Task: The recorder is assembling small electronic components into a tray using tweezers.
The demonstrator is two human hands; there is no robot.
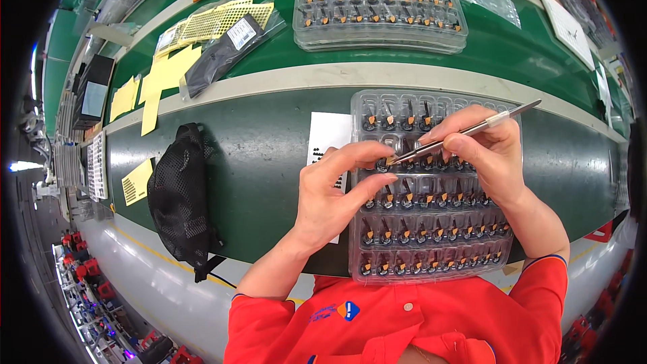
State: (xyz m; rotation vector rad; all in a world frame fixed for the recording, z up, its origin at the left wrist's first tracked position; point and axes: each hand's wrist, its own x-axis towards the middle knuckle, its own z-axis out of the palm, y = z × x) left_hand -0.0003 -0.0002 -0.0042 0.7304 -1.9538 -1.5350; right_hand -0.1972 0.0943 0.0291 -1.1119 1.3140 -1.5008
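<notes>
A clear plastic tray [357, 195] lies in front of me. Rows of small black parts with orange tabs [406, 195] fill many of its pockets. Over the left side of the tray, my left hand [333, 182] pinches one such small black part [382, 164] between thumb and index finger. My right hand [486, 158] is closed around metal tweezers [472, 131], held like a pen. The tweezer tips reach the small part in my left fingers. Beneath my left hand, partly covered, is a white sheet [329, 125] bearing small black pieces.
A black mesh bag [180, 192] hangs over the bench's front edge at left. Farther back stand stacked trays [381, 40] of similar parts. Yellow sheets [158, 81] and a dark labelled packet [219, 57] lie back left. A white board [566, 27] rests back right.
</notes>
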